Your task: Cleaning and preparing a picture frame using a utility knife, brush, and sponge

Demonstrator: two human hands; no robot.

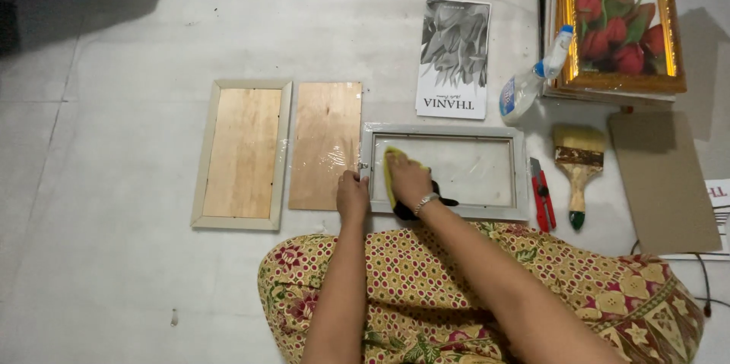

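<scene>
Right hand (408, 179) presses a yellow cloth (390, 174) flat on the glass of the silver picture frame (445, 132), lying on the floor before the knees. Left hand (352, 195) grips the frame's left edge, fingers curled. Best: steady the frame, wipe evenly into corners.

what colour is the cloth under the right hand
Yellow cloth, pressed on the glass by the right hand; head view.

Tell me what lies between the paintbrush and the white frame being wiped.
A red utility knife lies between the paintbrush and white frame, in the head view.
</scene>
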